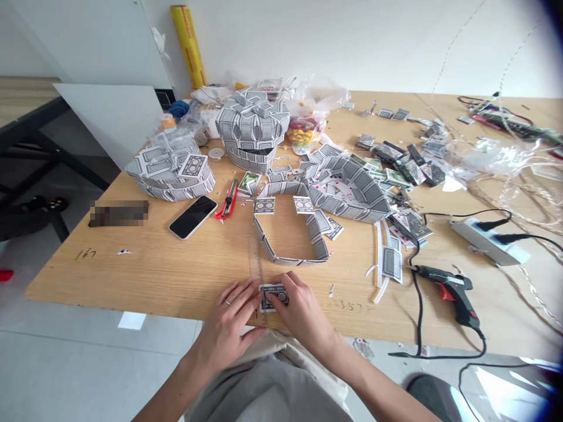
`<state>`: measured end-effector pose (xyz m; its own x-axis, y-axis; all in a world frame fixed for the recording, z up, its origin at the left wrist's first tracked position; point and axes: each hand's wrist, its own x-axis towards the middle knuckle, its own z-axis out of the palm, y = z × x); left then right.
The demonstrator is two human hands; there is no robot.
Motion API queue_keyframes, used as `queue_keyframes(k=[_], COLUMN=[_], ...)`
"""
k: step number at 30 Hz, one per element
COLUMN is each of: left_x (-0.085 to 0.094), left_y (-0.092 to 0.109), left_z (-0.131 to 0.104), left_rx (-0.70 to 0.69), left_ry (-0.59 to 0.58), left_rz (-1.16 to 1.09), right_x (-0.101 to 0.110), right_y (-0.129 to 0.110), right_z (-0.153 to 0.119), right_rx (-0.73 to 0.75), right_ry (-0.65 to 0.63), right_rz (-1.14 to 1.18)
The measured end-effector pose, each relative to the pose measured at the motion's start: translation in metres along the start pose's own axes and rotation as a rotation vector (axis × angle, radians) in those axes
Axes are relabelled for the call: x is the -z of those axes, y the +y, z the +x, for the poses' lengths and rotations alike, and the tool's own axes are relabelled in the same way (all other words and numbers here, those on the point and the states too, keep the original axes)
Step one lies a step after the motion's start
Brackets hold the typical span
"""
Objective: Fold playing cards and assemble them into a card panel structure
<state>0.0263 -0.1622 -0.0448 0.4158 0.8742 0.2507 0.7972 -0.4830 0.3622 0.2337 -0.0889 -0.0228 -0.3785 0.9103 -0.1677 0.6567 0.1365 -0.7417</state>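
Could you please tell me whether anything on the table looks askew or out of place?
The lid of the taller card box looks tilted, leaving a dark gap in front. Small scraps litter the table, possibly uncleared offcuts. What shows of the card under the right hand seems undamaged.

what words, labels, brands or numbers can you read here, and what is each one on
"167": handwritten on the table, near its left end.
"357", seemingly, with fainter marks around it: handwritten on the table, to the right of the right hand.
Clear ruler: scale too small to read.
Card under the hands: pattern shows, no readable words.
Yellow roll: print too blurred to read.
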Motion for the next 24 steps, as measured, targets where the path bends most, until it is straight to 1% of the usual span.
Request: queue_keyframes(k=[5,14,24], left_x=[-0.0017,-0.0029,0.0048], left_y=[-0.001,-0.0012,0.0006], left_z=[-0.0005,-0.0015,0.0024], left_rx=[-0.002,-0.005,0.0], left_ry=[0.0,-0.021,-0.031], left_rz=[-0.003,0.028,-0.008], right_x=[0.0,0.0019,0.0041], right_y=[0.0017,0.0005,-0.0031], right_z=[-0.0011,-0.0002,-0.0003], right_rx=[0.02,0.01,-0.013], right_ry=[0.001,-0.026,-0.038], right_rz=[-0.005,-0.016,-0.03])
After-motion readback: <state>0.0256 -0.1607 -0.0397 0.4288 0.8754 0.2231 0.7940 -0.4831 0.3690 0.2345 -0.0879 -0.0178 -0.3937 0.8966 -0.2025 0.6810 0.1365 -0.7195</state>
